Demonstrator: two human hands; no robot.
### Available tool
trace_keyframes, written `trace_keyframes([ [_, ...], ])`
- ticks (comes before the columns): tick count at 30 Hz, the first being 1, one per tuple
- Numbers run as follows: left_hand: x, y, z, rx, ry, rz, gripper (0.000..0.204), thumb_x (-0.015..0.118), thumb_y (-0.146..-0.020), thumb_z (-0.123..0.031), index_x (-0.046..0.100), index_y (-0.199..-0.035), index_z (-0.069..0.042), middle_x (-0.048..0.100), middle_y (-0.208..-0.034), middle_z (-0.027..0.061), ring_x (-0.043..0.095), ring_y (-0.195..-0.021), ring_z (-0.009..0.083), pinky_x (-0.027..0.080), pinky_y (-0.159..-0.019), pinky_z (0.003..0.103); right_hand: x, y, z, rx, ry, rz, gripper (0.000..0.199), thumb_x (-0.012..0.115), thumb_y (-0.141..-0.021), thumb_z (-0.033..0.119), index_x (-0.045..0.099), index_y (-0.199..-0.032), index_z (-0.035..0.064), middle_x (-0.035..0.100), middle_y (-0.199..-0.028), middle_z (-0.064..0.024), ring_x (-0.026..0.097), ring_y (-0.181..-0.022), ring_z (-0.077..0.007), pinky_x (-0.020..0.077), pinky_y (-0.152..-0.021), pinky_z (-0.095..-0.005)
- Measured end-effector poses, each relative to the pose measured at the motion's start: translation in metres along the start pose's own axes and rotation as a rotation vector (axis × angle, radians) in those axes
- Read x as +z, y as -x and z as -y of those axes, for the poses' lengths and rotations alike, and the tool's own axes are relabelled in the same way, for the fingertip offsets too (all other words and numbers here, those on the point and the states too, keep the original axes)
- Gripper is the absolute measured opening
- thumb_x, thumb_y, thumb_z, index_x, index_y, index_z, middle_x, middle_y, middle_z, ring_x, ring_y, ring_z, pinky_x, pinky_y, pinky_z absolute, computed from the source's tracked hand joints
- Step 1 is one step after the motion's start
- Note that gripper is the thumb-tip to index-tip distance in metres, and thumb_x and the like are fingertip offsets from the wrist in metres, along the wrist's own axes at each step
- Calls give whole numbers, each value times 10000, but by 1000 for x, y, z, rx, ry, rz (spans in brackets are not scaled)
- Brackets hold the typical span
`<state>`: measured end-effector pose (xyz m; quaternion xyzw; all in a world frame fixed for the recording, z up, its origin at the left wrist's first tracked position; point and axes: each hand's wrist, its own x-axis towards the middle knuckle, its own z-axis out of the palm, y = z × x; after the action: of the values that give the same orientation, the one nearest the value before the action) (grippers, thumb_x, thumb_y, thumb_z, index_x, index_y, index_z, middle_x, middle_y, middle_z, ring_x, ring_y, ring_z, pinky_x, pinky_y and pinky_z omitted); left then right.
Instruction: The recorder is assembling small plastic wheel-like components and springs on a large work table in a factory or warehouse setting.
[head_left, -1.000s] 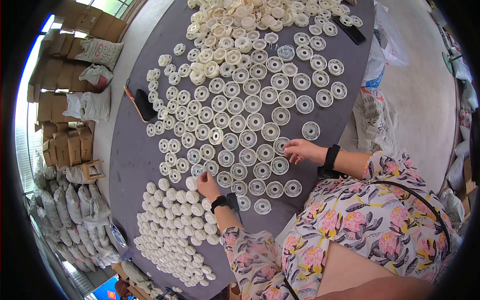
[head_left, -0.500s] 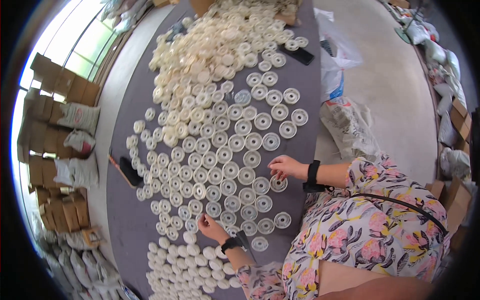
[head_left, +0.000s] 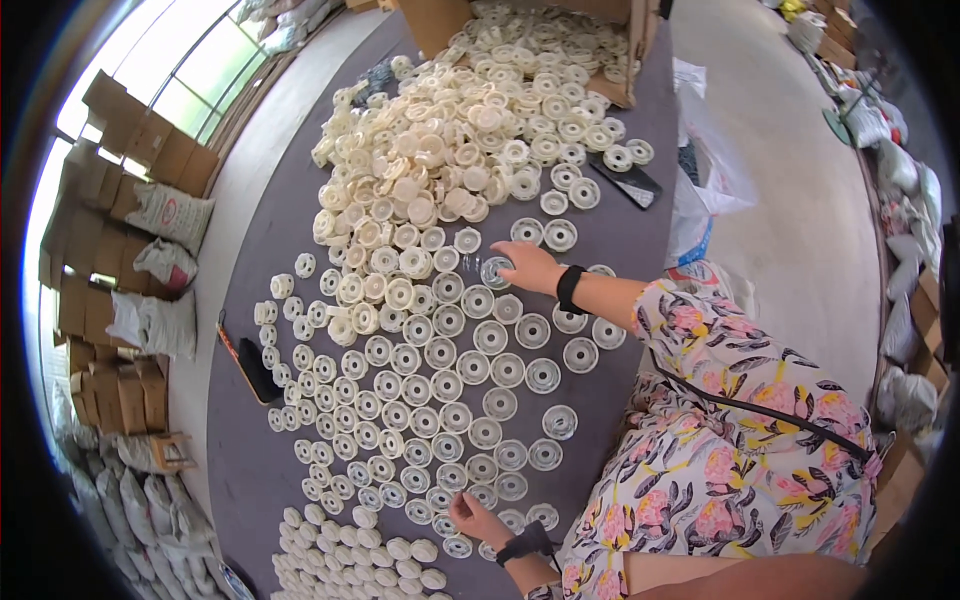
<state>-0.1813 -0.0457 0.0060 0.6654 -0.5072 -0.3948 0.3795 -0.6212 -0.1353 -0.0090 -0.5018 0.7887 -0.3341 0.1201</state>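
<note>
White ring-shaped plastic parts [head_left: 449,384] with dark centre holes lie spread in loose rows on a grey table. My right hand [head_left: 528,266] is at a clear plastic disc [head_left: 494,272] near the far end of the rows, fingers bent over its edge. My left hand [head_left: 476,516] hovers low over the nearer rings, its fingers curled together; whatever they hold, if anything, is hidden. By that hand, rounded white caps [head_left: 376,556] sit close together at the table's near left. A black band circles each wrist.
Beyond the rows rises a heap of cream plastic parts [head_left: 420,150], with a cardboard box [head_left: 435,25] behind. A dark phone [head_left: 625,180] and plastic bag [head_left: 705,165] lie at the right edge, a brush [head_left: 256,372] at the left. Cartons [head_left: 120,395] and sacks [head_left: 150,325] line the left wall.
My right hand has gone from a near ring out to the clear disc at the far end of the rows. The view has shifted; my left hand remains low over the near rings.
</note>
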Motion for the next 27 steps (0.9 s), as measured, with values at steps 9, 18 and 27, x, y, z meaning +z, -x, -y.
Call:
trace_keyframes([
  [9,50,49,-45,-166,-82,-100,146,571,-834,-75,576,-946,19,578,-869,80,546,-787,155,446,-702,287,22,-43,29,-68,319,237,528,653,-714,236,473,-1202,144,546,-1017,-135,537,-924,-299,481,-726,-426],
  [18,65,65,-62,-217,-92,-92,150,554,-847,-84,555,-967,6,551,-900,62,523,-791,140,432,-704,271,10,-61,8,-54,155,315,446,606,-771,292,496,-1175,140,589,-938,-155,564,-901,-319,479,-743,-437],
  [27,54,81,-53,-203,-92,-141,148,561,-844,-98,563,-961,-7,549,-875,45,513,-743,117,428,-669,263,12,-90,8,-18,94,410,262,585,-707,172,606,-958,101,637,-905,-140,603,-862,-328,482,-745,-444],
])
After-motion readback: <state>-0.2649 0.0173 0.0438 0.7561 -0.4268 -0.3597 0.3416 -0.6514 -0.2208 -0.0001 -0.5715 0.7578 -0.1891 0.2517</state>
